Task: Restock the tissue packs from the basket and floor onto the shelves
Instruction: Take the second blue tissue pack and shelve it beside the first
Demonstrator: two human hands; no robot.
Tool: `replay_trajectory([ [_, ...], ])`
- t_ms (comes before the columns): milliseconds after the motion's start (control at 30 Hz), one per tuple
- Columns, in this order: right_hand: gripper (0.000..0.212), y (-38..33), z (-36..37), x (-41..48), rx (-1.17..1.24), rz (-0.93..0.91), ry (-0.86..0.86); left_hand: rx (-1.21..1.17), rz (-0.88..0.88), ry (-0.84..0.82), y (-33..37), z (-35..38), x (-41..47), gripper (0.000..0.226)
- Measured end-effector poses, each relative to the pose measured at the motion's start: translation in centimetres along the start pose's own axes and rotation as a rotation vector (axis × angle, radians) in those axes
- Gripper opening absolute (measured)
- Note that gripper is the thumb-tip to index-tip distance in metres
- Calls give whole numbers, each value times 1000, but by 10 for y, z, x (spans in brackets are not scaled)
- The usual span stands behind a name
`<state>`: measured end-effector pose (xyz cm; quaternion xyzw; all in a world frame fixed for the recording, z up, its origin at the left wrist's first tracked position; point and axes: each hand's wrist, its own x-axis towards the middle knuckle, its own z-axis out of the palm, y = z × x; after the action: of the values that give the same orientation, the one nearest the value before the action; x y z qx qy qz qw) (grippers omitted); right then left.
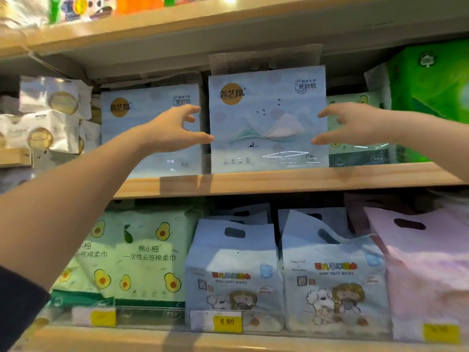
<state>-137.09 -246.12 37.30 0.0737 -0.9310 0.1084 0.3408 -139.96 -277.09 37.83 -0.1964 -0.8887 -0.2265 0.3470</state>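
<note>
We face wooden shop shelves stocked with tissue packs. On the middle shelf (279, 180) a pale blue pack (266, 118) stands upright at the front edge, printed with a gold round logo, birds and a small boat. It sits between our two hands.

Our left hand (175, 129) reaches in from the lower left, fingers spread and curved, gripping nothing. Its thumb tip lies right at the pack's left edge; we cannot tell whether it touches. Our right hand (355, 123) reaches in from the right, also open with spread fingers. Its thumb and forefinger overlap the pack's right edge, and contact there is also unclear.

Just left of this pack stands a second blue pack (162, 161) of the same design, set a little farther back and partly covered by our left arm. Further left lie white packs (50, 118). To the right, behind our right hand, is a green-and-white pack (355, 153), and beyond it a bright green box (431, 80).

On the lower shelf, from left to right, stand avocado packs (147, 255), two blue baby wipes packs (233, 270) with carry handles, and a pink pack (426, 275). A yellow price tag (227, 322) reads 6.90.
</note>
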Motion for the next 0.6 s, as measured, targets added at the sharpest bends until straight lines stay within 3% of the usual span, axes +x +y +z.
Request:
replay_trajectory([
  [467, 57, -11, -4, -117, 66, 21, 35, 45, 85, -81, 25, 3, -92, 63],
  [600, 57, -12, 6, -162, 124, -17, -63, 24, 33, -98, 24, 10, -145, 57],
])
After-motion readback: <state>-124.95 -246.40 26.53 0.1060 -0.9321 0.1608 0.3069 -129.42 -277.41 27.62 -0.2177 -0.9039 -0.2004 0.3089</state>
